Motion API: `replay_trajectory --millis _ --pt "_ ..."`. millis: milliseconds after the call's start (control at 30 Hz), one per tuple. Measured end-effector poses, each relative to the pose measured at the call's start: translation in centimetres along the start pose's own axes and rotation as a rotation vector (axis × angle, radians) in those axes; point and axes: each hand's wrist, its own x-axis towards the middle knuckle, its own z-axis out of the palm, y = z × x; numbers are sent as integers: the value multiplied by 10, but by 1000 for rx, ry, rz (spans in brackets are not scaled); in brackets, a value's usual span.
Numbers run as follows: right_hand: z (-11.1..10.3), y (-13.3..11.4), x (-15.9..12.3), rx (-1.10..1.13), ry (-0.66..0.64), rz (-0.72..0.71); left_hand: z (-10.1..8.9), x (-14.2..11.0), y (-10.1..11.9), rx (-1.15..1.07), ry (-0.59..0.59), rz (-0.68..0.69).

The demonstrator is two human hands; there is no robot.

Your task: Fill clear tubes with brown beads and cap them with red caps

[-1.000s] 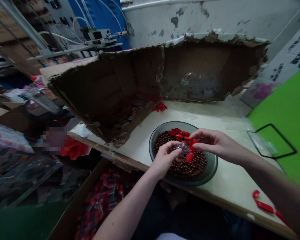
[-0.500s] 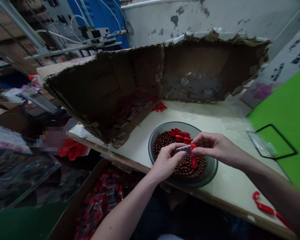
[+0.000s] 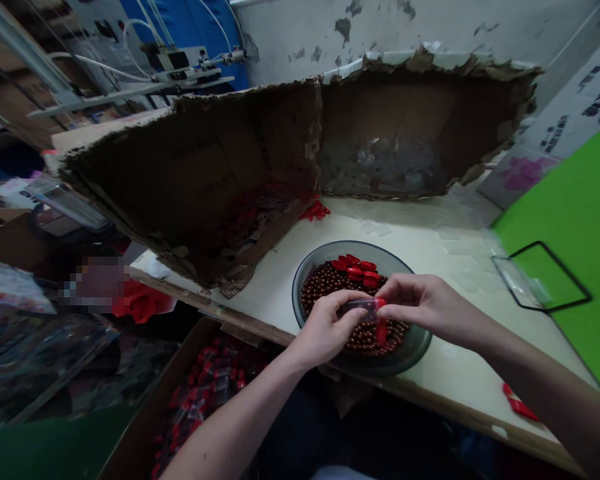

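Above a grey bowl (image 3: 415, 347) of brown beads (image 3: 325, 283), my left hand (image 3: 330, 327) pinches a small clear plastic container (image 3: 361, 305) lying on its side. My right hand (image 3: 420, 307) closes its thumb and fingers on the red cap (image 3: 380, 304) at the container's right end. A red flap (image 3: 381, 331) hangs down below that cap. Whether the cap is fully seated I cannot tell. Several glossy red pieces (image 3: 357, 269) lie on the beads at the back of the bowl.
Cut-open cardboard boxes (image 3: 260, 143) stand behind the bowl, holding red pieces and clear plastic parts. Below left, a carton holds many red-capped containers (image 3: 205, 387). Red pieces (image 3: 519, 402) lie by my right forearm. A green panel (image 3: 575, 247) leans at right.
Both hands, still on the container and cap, have shifted slightly left and down in view. The whole scene has also slid left a little as the camera turned.
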Motion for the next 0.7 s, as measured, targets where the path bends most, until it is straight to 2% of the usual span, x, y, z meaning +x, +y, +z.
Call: replay_trajectory --millis 133,267,300,367,433,500,600,700 --pt "6 11 5 30 44 25 6 2 -18 -117 43 -98" --pt "1 24 12 55 97 -2 10 8 -32 -483 101 -263" --pt "2 28 12 56 158 -28 10 10 -32 -579 119 -277" --pt "8 36 9 80 390 -105 10 14 -31 -721 153 -285" --pt "24 44 3 136 670 -205 10 17 -28 -804 179 -288" --pt "45 48 -3 181 838 -313 13 17 -26 -839 186 -285" --pt "63 42 -1 183 863 -397 19 15 -25 -827 155 -281" --pt "54 26 13 245 865 -410 22 10 -24 -770 118 -280"
